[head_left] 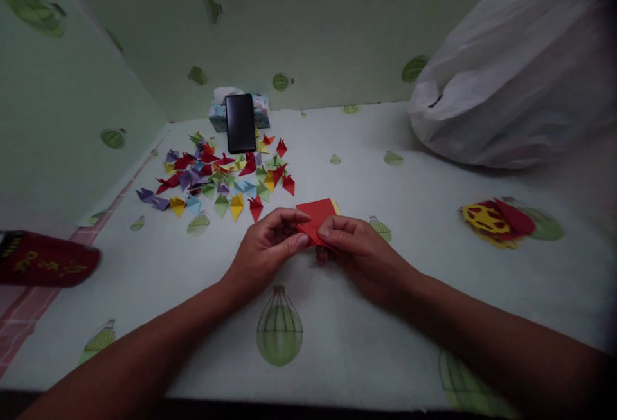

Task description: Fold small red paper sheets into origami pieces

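Observation:
Between my two hands is a small folded piece of red origami paper (313,236). My left hand (264,243) pinches its left side with thumb and fingers. The right side is gripped by my right hand (364,249), whose fingertips partly cover the folds. Just behind lies a stack of square paper (318,210), red on top with a yellow edge showing at its right. Farther back on the left, many folded paper cranes (222,179) in red, purple, yellow, green, orange and blue lie in a loose pile.
A black phone (240,123) leans against a tissue box (261,110) behind the cranes. To the right are a white plastic bag (511,79) and red and yellow cut-outs (496,222). A dark red object with yellow markings (53,260) lies at the left edge.

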`<state>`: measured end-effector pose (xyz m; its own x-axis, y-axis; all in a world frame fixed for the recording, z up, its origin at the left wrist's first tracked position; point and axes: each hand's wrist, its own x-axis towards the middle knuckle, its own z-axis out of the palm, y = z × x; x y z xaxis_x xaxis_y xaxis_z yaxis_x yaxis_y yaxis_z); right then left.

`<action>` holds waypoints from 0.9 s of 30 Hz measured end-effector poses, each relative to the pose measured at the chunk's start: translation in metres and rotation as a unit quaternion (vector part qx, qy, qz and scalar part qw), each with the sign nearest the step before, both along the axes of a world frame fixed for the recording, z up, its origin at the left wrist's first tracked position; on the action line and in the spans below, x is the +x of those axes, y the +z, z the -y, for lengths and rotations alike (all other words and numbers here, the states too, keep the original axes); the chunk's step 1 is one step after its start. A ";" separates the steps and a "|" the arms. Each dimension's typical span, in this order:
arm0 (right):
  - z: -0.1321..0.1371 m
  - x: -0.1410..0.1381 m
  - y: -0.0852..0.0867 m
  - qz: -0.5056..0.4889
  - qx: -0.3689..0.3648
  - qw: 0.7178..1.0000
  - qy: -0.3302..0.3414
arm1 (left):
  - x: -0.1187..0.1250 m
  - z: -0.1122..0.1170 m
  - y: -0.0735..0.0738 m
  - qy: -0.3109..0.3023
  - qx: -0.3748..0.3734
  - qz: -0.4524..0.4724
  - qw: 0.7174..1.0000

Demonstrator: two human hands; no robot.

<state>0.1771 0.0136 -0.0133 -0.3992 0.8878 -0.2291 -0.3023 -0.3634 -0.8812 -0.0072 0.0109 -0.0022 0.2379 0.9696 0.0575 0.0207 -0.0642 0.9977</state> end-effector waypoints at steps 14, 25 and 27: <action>-0.003 0.003 0.000 -0.025 -0.015 0.998 0.063 | -0.006 -0.003 -0.003 -0.033 -0.012 0.004 0.999; -0.005 0.003 0.004 -0.042 -0.015 0.998 0.050 | -0.008 -0.003 -0.001 -0.023 0.093 -0.050 0.994; -0.006 0.004 0.003 -0.040 -0.011 0.998 0.053 | -0.009 -0.003 -0.001 -0.016 0.135 -0.076 0.988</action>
<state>0.1811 0.0192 -0.0098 -0.5085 0.8345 -0.2122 -0.3303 -0.4166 -0.8470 -0.0163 0.0136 -0.0033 0.2933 0.9158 0.2743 0.1630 -0.3306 0.9296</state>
